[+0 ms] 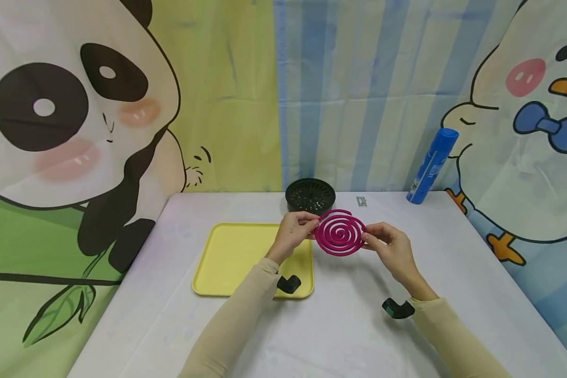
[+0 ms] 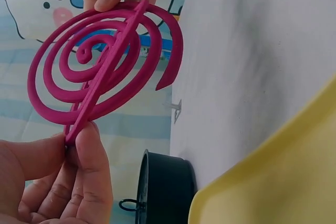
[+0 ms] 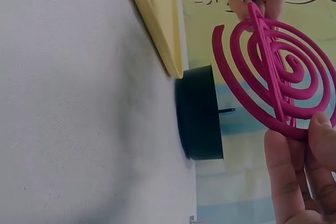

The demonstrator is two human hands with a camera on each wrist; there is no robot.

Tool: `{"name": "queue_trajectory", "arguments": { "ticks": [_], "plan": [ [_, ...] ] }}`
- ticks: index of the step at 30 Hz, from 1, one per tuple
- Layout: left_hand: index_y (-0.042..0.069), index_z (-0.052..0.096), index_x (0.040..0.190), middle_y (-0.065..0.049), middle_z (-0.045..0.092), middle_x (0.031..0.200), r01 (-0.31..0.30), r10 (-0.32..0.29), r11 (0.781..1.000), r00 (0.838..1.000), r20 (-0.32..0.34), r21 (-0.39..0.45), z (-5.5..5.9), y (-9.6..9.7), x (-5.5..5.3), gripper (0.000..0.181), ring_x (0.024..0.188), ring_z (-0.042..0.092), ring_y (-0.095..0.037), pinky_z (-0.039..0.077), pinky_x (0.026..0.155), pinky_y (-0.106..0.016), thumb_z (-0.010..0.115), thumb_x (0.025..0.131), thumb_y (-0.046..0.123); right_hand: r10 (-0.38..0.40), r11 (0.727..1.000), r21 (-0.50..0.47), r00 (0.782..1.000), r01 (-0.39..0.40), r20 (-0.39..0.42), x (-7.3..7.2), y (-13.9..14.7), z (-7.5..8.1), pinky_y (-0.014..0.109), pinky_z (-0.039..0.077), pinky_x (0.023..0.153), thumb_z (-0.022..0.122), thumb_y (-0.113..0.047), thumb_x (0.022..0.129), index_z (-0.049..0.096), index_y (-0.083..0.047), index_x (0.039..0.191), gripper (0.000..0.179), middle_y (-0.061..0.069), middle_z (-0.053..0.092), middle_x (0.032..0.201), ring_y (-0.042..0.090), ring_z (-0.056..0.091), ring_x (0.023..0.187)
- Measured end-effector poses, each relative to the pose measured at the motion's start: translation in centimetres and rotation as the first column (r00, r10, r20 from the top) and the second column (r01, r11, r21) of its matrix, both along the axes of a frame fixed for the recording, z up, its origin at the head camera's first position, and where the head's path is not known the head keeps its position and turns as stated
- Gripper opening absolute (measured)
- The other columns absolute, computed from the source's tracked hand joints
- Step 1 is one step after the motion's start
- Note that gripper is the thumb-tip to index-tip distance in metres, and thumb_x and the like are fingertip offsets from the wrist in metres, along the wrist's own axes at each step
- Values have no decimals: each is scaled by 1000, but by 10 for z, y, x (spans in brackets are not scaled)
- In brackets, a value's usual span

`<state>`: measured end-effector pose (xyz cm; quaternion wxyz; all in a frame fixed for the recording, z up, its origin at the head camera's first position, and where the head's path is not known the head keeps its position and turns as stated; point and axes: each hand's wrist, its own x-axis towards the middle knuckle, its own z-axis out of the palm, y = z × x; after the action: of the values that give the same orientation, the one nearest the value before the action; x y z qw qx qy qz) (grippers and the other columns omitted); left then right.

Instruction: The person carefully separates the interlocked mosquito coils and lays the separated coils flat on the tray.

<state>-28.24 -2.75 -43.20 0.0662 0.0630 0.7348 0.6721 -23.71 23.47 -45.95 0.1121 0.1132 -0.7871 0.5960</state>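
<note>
A magenta mosquito coil (image 1: 340,234) is held up above the table between both hands. From the wrist views it shows as two spirals crossing at an angle: one edge-on like a straight strip (image 2: 105,76), the other tilted across it. My left hand (image 1: 290,231) pinches one side between thumb and fingers, at the strip's end in the left wrist view. On the opposite side, my right hand (image 1: 391,249) pinches the rim with its thumb and fingers. Behind the coil stands a round black slotted coil holder (image 1: 310,195).
A yellow tray (image 1: 231,257) lies under the left forearm. Near the table's back edge is a small metal coil stand (image 1: 361,201). A tall blue spray can (image 1: 432,165) stands at the back right. Printed curtains (image 1: 236,94) hang behind and beside the table.
</note>
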Motion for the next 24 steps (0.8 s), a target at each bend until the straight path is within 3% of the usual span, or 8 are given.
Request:
{"name": "queue_trajectory", "arguments": {
  "ticks": [13,24],
  "plan": [
    [4,71,117,-13,75,91,6,-9,996,999,33,91,-5,-3,-1,21,67,71,-11,62,69,-28,66,97,5,42,999,-32,998,-43,-52,-2,0,-2,26,61,77,68,-4,95,65,3,112,18,23,67,108,10,73,92],
    [6,75,110,-10,76,91,-1,-4,998,996,87,61,-6,-4,-1,16,71,73,-13,62,71,-28,67,98,11,40,997,-57,996,-45,-79,-1,0,0,25,60,79,66,-3,96,64,3,112,17,16,69,105,12,74,91]
  ]
}}
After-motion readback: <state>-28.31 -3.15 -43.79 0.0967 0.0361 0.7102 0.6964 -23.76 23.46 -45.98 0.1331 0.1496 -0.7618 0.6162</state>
